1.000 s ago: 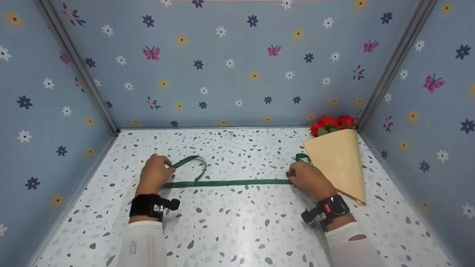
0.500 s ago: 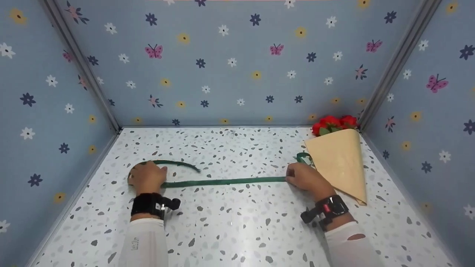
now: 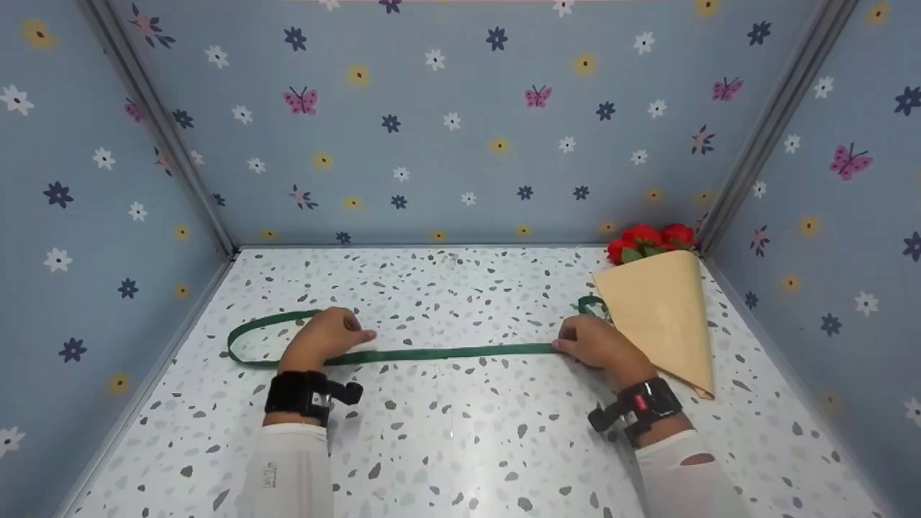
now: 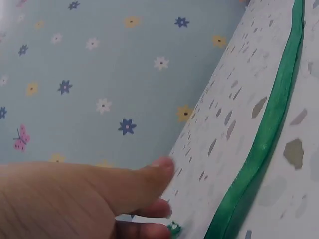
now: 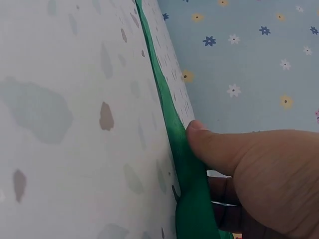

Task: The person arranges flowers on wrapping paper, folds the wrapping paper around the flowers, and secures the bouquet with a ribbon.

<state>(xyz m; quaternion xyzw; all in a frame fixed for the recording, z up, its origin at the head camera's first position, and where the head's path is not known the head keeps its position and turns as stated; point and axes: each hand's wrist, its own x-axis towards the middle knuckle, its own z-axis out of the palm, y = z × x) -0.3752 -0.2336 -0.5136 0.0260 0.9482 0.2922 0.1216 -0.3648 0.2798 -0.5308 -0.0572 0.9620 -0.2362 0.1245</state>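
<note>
A long green ribbon (image 3: 446, 352) lies across the speckled white table, doubling back in a loop at its left end. My right hand (image 3: 597, 345) pinches the ribbon's straight run near its right end. In the right wrist view the thumb (image 5: 202, 139) presses against the ribbon (image 5: 172, 124). My left hand (image 3: 327, 338) is low over the left part, covering where the loop's upper strand ends. In the left wrist view its thumb and fingertips stand slightly apart, and a small green ribbon end (image 4: 174, 229) shows by the lower fingertip, with the straight run (image 4: 264, 134) beside the hand.
A bouquet of red flowers (image 3: 642, 237) in a tan paper wrap (image 3: 658, 316) lies at the back right, close by my right hand. Another curl of green ribbon (image 3: 591, 305) shows at the wrap's left edge. Flower-patterned blue walls (image 3: 460, 108) enclose the table.
My left hand has gone left and then back right along the ribbon, whose upper strand now loops out to the left. The right hand keeps its place.
</note>
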